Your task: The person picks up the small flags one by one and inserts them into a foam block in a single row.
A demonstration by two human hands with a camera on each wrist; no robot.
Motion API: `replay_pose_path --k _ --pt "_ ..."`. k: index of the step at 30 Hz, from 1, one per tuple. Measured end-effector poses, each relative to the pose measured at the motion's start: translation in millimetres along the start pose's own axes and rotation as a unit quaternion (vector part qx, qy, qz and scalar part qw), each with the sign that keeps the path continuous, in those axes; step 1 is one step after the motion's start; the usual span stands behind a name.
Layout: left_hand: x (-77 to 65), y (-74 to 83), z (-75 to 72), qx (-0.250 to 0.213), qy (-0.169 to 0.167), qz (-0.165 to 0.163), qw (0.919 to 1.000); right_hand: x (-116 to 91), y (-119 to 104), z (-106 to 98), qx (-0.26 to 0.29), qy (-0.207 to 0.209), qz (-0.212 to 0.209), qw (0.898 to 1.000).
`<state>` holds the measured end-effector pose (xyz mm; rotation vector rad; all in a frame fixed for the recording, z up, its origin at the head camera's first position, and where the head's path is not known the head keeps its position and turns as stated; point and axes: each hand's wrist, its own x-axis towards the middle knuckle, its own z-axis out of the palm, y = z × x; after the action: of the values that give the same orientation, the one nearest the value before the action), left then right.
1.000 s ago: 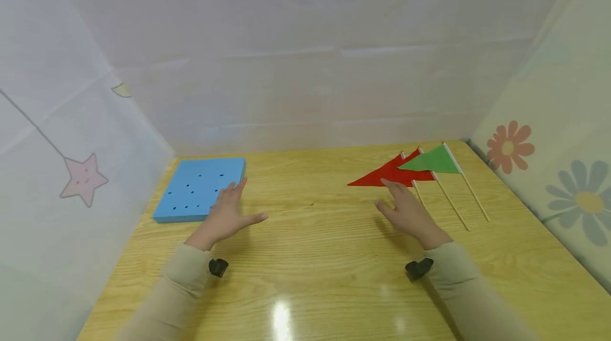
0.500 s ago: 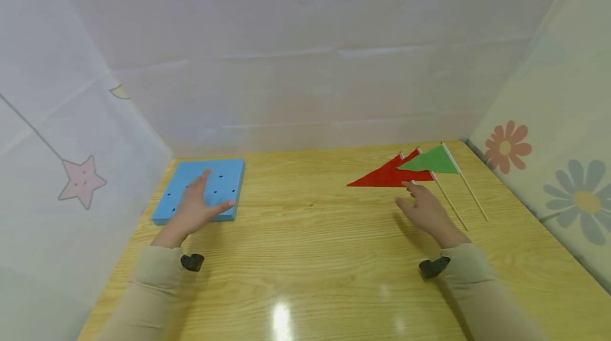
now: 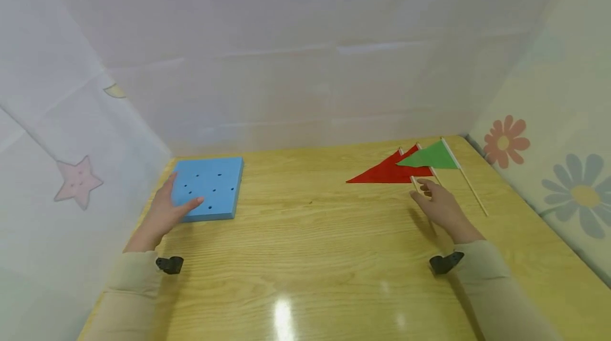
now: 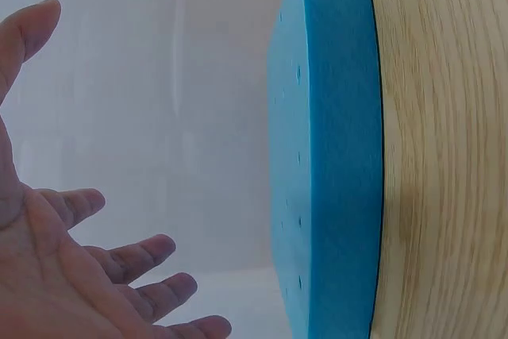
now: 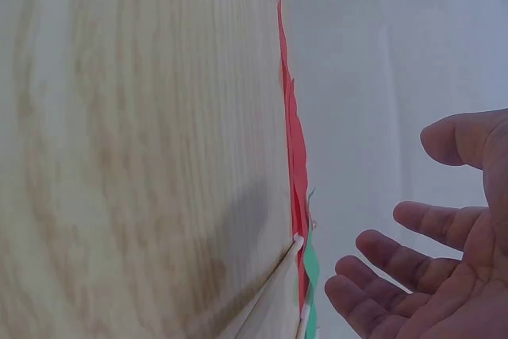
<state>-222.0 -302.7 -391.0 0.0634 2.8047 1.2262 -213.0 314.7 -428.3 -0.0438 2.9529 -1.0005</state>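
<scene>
Over the left side of a flat blue block [image 3: 217,182] with several small holes, my left hand [image 3: 162,212] hovers, thumb and fingers spread. The left wrist view shows a gap between that hand [image 4: 48,275] and the block's side [image 4: 345,156]. My right hand [image 3: 445,209] hangs just above the flag sticks, fingers loosely bent and holding nothing. Two red pennant flags [image 3: 382,172] lie overlapped there, with a green pennant flag [image 3: 434,155] on top. Part of the red flags' sticks is hidden behind the right hand. In the right wrist view, its fingers [image 5: 405,260] stay apart from the flags.
A wooden table [image 3: 296,245] bears everything. Behind it hangs a pale cloth wall [image 3: 305,92]; patterned cloth with a star [image 3: 78,182] stands at left, and cloth with flowers [image 3: 584,196] at right.
My left hand has moved left, from the block's right side across to its left side. My right hand has shifted right, along toward the sticks. Block and flags lie as before.
</scene>
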Motion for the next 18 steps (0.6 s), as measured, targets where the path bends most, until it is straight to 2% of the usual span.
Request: replay_pose_path --k 8,14,18 --pt "-5.9 -18.8 -17.9 -0.026 0.0 -0.031 0.9992 -2 14 -6 0.055 -0.008 0.039 0.998" --pt "-5.6 -33.6 -22.6 -0.047 0.011 -0.044 0.9979 -7 20 -7 0.145 -0.012 0.076 0.986" --pt "-4.1 -41.2 -23.4 -0.061 0.007 -0.053 0.9967 -8 22 -7 0.173 -0.011 0.09 0.981"
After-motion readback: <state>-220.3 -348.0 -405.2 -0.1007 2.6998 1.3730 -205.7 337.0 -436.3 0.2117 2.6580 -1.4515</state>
